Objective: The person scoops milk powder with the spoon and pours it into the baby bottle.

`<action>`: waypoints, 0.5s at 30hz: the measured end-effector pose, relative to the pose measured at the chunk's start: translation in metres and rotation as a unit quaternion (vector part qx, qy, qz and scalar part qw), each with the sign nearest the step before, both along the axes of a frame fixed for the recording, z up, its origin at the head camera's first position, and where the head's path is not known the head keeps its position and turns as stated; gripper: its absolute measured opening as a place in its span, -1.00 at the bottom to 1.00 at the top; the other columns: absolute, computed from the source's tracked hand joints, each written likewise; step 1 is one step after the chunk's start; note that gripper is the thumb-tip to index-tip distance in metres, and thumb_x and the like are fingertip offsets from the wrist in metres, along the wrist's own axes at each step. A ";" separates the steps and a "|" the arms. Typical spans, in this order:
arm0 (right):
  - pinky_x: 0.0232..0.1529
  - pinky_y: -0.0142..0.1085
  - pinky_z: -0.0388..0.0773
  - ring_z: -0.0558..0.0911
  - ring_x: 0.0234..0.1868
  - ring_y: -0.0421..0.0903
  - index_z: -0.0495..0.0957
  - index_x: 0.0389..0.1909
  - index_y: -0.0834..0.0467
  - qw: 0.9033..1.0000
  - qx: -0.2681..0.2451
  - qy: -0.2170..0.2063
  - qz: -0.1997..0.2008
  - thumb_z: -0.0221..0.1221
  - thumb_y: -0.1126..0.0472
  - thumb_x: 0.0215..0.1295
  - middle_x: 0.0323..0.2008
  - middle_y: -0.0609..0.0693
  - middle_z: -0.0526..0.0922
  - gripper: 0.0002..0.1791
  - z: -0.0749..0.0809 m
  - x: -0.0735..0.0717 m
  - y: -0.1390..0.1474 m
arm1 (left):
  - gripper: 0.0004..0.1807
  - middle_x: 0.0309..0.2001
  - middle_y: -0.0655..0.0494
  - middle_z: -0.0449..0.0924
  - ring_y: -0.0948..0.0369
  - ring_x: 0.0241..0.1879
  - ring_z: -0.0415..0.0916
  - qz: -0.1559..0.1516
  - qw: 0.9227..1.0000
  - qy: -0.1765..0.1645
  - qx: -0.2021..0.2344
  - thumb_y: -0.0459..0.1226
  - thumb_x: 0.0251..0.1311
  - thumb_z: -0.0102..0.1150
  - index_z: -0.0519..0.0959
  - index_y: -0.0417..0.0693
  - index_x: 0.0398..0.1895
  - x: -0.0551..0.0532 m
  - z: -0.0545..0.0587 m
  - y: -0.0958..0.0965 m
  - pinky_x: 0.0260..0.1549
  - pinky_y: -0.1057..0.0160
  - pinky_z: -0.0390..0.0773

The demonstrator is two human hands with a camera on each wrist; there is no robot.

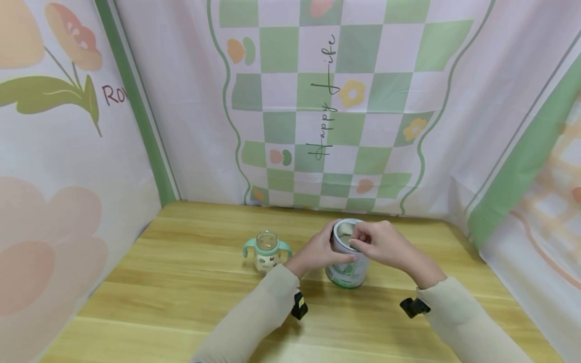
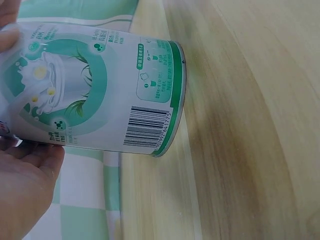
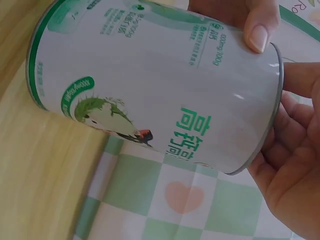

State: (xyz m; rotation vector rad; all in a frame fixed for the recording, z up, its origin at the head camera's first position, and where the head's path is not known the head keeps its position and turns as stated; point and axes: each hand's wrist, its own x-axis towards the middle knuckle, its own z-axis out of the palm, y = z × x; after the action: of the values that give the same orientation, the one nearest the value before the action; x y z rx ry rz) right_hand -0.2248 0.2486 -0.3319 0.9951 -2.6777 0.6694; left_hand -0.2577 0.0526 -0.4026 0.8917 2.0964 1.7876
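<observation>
A white and green milk powder can (image 1: 348, 269) stands on the wooden table, its round mouth open and facing up. My left hand (image 1: 321, 249) grips the can's side near the top, thumb across the front and fingers behind. At the mouth, my right hand (image 1: 383, 242) has curled fingers dipping over the rim (image 3: 278, 105); what lies between these fingertips is hidden, so I cannot tell what they hold. Something pale (image 1: 347, 230) shows inside the can. Left of my left hand stands a clear baby bottle (image 1: 267, 262) with two mint-green handles and no cap on it.
The wooden table (image 1: 181, 292) runs back to a hanging cloth (image 1: 313, 126) with green and white checks. More printed cloth (image 1: 59, 201) hangs along the left side, and another green-edged cloth (image 1: 522, 166) borders the right. A black wrist camera (image 1: 414, 306) sits under my right sleeve.
</observation>
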 end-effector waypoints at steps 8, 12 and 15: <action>-0.49 -0.30 0.53 0.58 -0.49 -0.22 0.64 -0.39 0.02 0.993 -0.062 -0.054 -0.089 0.29 0.15 0.37 -0.50 -0.17 0.64 -0.88 0.000 -0.002 0.005 | -0.13 0.20 0.16 0.46 0.32 0.04 0.49 0.002 1.000 -0.004 -0.007 -0.17 0.16 0.47 0.17 0.19 0.47 -0.001 -0.001 -0.001 0.00 0.25 0.52; -0.49 -0.28 0.52 0.58 -0.48 -0.17 0.65 -0.35 0.03 0.988 -0.074 -0.072 -0.116 0.27 0.08 0.39 -0.48 -0.14 0.66 -0.86 -0.001 -0.003 0.008 | -0.11 0.26 0.03 0.44 0.32 0.05 0.48 0.009 1.000 0.003 -0.017 -0.13 0.14 0.48 0.17 0.19 0.48 -0.002 -0.001 0.000 0.02 0.22 0.51; -0.53 -0.30 0.47 0.52 -0.56 -0.16 0.65 -0.33 0.07 0.985 -0.084 -0.069 -0.131 0.25 0.05 0.41 -0.49 -0.10 0.67 -0.82 -0.002 -0.003 0.012 | -0.08 0.27 0.04 0.44 0.32 0.07 0.47 0.013 1.000 0.005 -0.020 -0.11 0.12 0.50 0.17 0.18 0.49 -0.002 -0.001 0.001 0.04 0.19 0.49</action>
State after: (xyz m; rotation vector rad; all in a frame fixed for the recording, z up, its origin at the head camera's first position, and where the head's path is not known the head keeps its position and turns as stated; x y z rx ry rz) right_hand -0.2280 0.2607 -0.3336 0.5584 -2.7442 0.9173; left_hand -0.2600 0.0531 -0.4037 0.8689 2.1507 1.7505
